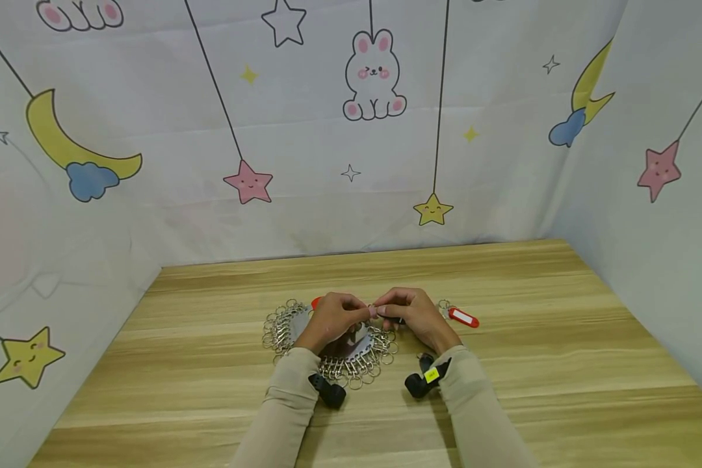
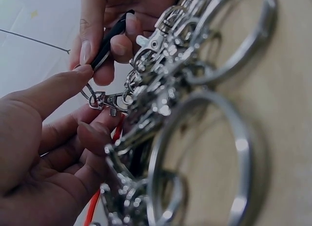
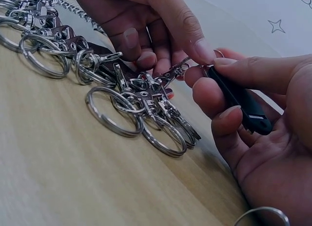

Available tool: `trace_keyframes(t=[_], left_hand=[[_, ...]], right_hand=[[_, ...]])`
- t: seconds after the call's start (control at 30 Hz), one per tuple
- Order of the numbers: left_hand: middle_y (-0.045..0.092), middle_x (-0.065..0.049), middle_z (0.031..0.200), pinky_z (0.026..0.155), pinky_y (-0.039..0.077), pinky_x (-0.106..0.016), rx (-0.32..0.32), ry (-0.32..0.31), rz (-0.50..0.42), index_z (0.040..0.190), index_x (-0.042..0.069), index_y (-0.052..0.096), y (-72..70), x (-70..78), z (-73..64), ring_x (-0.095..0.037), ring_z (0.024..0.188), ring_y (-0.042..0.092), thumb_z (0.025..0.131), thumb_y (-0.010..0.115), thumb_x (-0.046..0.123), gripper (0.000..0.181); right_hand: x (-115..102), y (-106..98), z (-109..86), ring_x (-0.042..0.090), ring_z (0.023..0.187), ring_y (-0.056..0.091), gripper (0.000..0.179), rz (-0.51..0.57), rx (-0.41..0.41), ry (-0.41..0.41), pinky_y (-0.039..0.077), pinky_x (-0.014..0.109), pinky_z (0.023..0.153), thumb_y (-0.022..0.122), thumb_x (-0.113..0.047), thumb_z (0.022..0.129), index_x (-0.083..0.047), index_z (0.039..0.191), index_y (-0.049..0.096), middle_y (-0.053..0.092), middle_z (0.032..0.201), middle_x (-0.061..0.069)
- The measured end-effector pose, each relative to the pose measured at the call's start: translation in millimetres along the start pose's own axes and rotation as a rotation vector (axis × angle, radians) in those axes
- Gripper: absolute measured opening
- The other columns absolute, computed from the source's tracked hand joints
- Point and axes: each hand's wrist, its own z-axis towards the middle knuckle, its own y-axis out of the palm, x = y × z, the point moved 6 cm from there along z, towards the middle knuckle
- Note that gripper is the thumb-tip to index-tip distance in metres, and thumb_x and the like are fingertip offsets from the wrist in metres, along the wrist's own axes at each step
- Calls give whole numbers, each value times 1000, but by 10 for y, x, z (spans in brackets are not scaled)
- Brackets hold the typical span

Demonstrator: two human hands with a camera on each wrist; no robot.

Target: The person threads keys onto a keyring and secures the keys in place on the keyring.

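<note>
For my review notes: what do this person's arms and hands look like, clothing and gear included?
The left sleeve and right sleeve are long, plain beige. The left hand and right hand are ungloved. Each wrist carries a black camera, left and right; the right one's strap has a yellow label, its print too small to read.

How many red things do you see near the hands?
2: a red key tag to the right of the right hand, and a red piece peeking out beyond the left hand. The hands may hide more.
</note>
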Motion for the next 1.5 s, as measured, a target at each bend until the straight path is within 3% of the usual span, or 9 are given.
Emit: trace_keyframes(t=[0.3,0.43,0.6,0.8,1.03,1.13,1.3,1.4,1.5], left_hand=[[71,2,91,72,56,-35,-63,2,-11,106,12,76,37,64,-7,-16,81,67,89,80,25,21],[69,1,89,70,55,-34,-64,5,11,111,10,75,29,85,-3,-16,78,66,89,80,20,24],[68,3,84,67,54,-32,-42,25,79,103,10,77,1,146,8,-15,74,64,90,77,12,13],[68,5,81,66,53,-32,-66,25,137,96,11,78,-6,209,-5,-14,72,62,91,76,9,6],[68,4,84,66,53,-32,-146,56,209,100,9,79,62,296,-38,-14,73,62,92,74,8,10],[68,2,86,67,52,-33,-166,91,313,102,8,79,130,380,-64,-13,74,61,93,74,11,11],[70,-2,97,67,53,-34,-166,87,528,106,7,77,260,508,-88,-13,74,62,92,75,18,18],[69,-3,103,65,52,-35,-159,70,606,103,10,77,341,569,-51,-14,74,61,91,77,22,17],[68,-1,100,62,50,-34,-161,44,653,96,12,77,418,591,-7,-14,73,58,90,79,23,13]], right_hand=[[-8,-32,23,23,65,64,21,-34,68,-10,53,33,60,70,-6,95,6,113,69,68,86,20],[-74,-94,33,23,69,65,18,-256,174,-29,53,34,63,72,-4,93,2,109,71,71,88,12],[-151,-153,34,22,84,65,21,-613,308,-54,52,42,78,76,-4,87,-8,108,75,71,93,1],[-204,-167,21,25,81,61,30,-770,380,-120,51,43,73,77,1,85,-4,115,72,63,104,12],[-353,-347,-64,27,82,62,30,-770,458,-132,51,42,71,75,1,87,-2,116,71,65,105,14],[-467,-526,-163,25,77,63,24,-728,473,-102,51,38,65,71,1,88,-1,112,73,68,97,11],[-617,-806,-351,28,81,61,15,-718,450,-50,50,35,64,68,-1,92,-1,105,74,68,95,11],[-642,-933,-430,28,84,60,13,-723,420,0,49,35,66,67,-2,92,-1,103,74,67,95,11],[-627,-986,-465,27,86,58,13,-750,341,50,48,37,69,66,-3,92,0,102,74,66,94,9]])
